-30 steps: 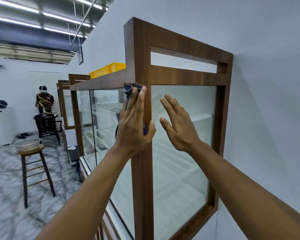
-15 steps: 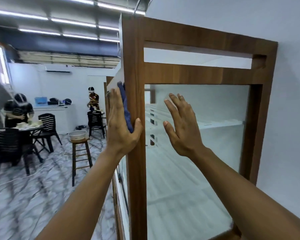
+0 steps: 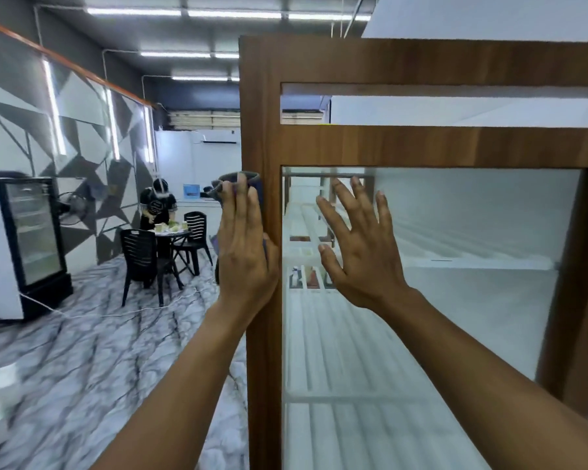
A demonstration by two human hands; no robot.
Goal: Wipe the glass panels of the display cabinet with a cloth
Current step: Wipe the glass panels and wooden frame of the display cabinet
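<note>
A wooden-framed display cabinet (image 3: 263, 317) fills the right half of the view, its end glass panel (image 3: 455, 300) facing me. My left hand (image 3: 245, 245) presses a dark blue cloth (image 3: 231, 184) flat against the cabinet's front face, just left of the corner post; only the cloth's top edge shows past my fingers. My right hand (image 3: 360, 245) rests flat on the end glass with its fingers spread and holds nothing. White slatted shelves show through the glass.
A white wall (image 3: 489, 15) runs behind the cabinet on the right. To the left lies a marble floor (image 3: 82, 368) with black chairs (image 3: 143, 259) and a table where a person (image 3: 157, 208) sits. A glass-door fridge (image 3: 31, 242) stands at far left.
My view has swung round the cabinet's corner to the left, so the front glass is now edge-on. My left hand stays on the cloth by the post; my right hand stays on the end glass.
</note>
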